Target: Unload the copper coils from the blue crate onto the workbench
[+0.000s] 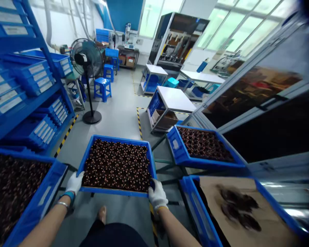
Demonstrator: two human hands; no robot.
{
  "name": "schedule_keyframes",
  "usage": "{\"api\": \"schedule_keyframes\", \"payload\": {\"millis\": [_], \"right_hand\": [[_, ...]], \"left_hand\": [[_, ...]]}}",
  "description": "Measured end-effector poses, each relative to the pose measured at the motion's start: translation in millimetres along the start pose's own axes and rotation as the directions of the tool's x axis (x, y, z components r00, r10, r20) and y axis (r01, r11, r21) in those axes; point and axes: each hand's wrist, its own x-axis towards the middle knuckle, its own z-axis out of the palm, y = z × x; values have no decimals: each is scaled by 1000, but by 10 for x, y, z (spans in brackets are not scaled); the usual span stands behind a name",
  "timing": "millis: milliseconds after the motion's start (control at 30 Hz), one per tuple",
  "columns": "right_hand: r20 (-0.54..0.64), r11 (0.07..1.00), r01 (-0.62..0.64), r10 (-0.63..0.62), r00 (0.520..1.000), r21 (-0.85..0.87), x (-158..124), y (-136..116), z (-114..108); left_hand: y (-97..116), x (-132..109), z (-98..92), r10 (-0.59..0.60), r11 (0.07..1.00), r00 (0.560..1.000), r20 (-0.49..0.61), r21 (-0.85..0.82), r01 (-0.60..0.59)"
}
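Observation:
Both of my hands wear white gloves and grip a blue plastic tray (108,190) in front of my body. My left hand (74,183) is closed on its near left corner. At the near right corner, my right hand (157,195) is wrapped round the rim. Inside the tray, rows of small round dark brown parts (118,164) with copper-coloured bits are packed tightly. My fingers are partly hidden by the tray's rim.
A blue tray of dark parts (45,192) stands at left, and another tray (179,154) at right. A nearer tray (195,202) holds brown paper with a few dark pieces. Further off are a blue rack (54,68), a standing fan (89,79) and a white table (176,99).

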Motion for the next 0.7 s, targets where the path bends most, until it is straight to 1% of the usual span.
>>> {"api": "schedule_keyframes", "payload": {"millis": [100,167,267,367,433,500,600,700], "right_hand": [[20,999,-30,31,999,-27,667,-300,-73],[22,999,-41,41,999,-28,1139,-449,-95],[-13,1000,-15,15,1000,-7,1909,-616,-113],[-56,1000,31,-31,998,1,2767,-796,-194],[-63,999,43,-44,997,-6,3382,-967,-315],[-35,999,32,-33,999,-21,4014,-1187,-487],[28,999,14,-12,1000,-50,4958,-1576,-782],[75,996,16,-9,997,-87,5868,-1967,-1020]], "left_hand": [[659,635,11,19,1000,999,29,2,-19],[1085,1068,52,35,999,999,42,4,-35],[1676,1745,177,62,998,997,55,-8,-61],[2241,2396,342,86,996,995,41,-30,-85],[2636,2773,444,84,996,996,23,-33,-83],[3052,3108,526,71,997,997,10,-25,-71],[3672,3597,616,55,998,998,5,-6,-55],[4226,4142,691,43,999,999,15,6,-43]]}}
